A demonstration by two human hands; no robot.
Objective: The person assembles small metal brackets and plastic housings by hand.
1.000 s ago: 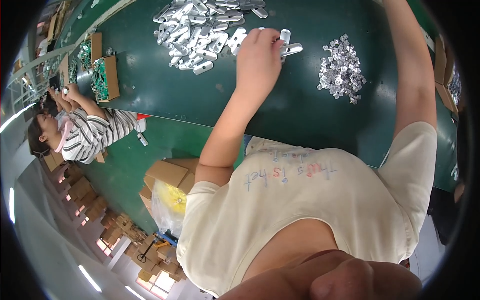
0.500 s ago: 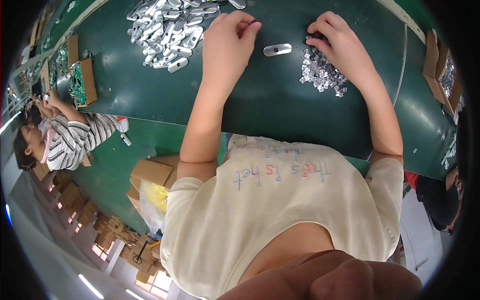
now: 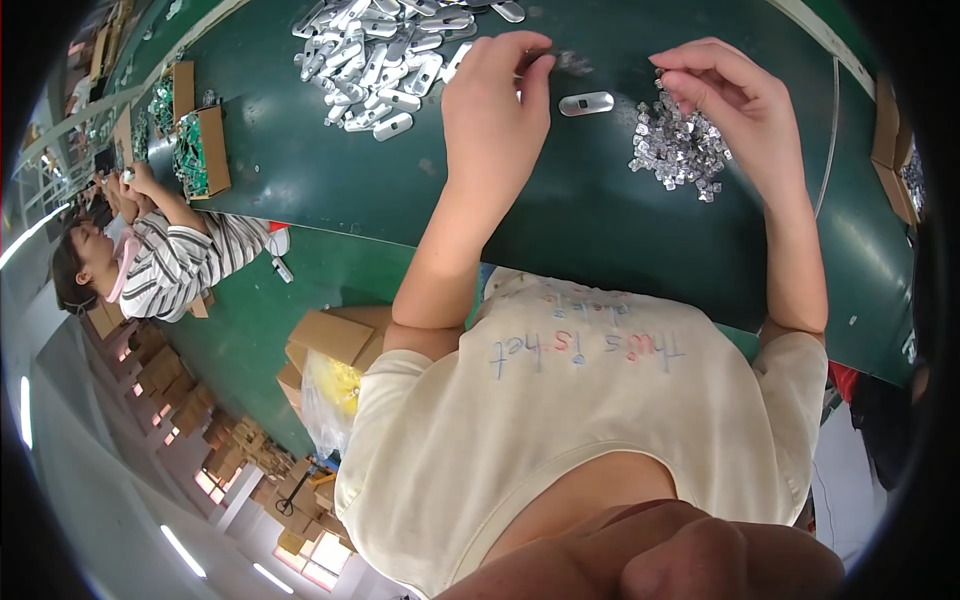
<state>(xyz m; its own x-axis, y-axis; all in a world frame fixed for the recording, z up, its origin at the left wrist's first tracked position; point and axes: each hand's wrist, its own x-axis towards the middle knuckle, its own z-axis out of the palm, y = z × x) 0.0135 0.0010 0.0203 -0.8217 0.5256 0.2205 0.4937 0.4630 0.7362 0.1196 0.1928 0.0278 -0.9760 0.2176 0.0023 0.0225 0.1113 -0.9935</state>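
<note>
My left hand point(image 3: 497, 115) is over the table right of a heap of oblong silver metal plates point(image 3: 375, 65), thumb and fingers curled toward each other. A motion-smeared silvery piece point(image 3: 572, 63) shows just beyond its fingertips; whether they grip it is unclear. One oblong plate point(image 3: 586, 104) with a dark square hole lies flat between my hands. Above a pile of small shiny square metal pieces point(image 3: 680, 150), my right hand point(image 3: 738, 95) pinches one small metal piece point(image 3: 660, 76) between thumb and forefinger.
The dark green tabletop point(image 3: 590, 210) ends close to my body. Cardboard boxes of small parts stand at the left point(image 3: 215, 150) and far right point(image 3: 890, 150). A co-worker in a striped shirt point(image 3: 165, 265) sits at the left. An open carton point(image 3: 330, 340) with a plastic bag is on the floor.
My right hand has lifted from the pile with a small metal piece at its fingertips. Beside my left fingertips a blurred silvery piece now shows. The whole view has shifted slightly.
</note>
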